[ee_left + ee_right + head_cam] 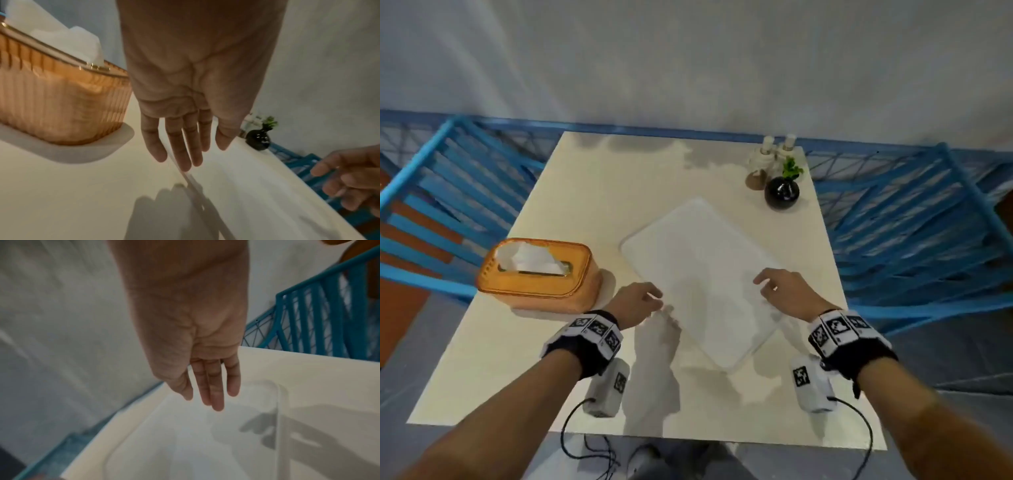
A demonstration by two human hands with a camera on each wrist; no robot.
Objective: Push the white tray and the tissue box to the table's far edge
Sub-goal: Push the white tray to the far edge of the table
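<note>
The table (592,192) is seen from its near edge, its far edge against a blue railing (619,129). The white tray (702,274) lies askew right of centre, one corner turned to the near side — well short of the far edge, so the push is judged not yet made. The tissue box (537,270) sits near the left edge, level with the tray and untouched. A dark vase (781,192) and two small bottles (777,150) occupy the far right corner, probably in the tray's path. The left hand (637,301) is held at the tray's left rim, fingers (185,155) straight and spread; nothing is grasped. The right hand (784,289) is poised over the tray's right side, fingers (213,394) extended and together — contact cannot be told.
</note>
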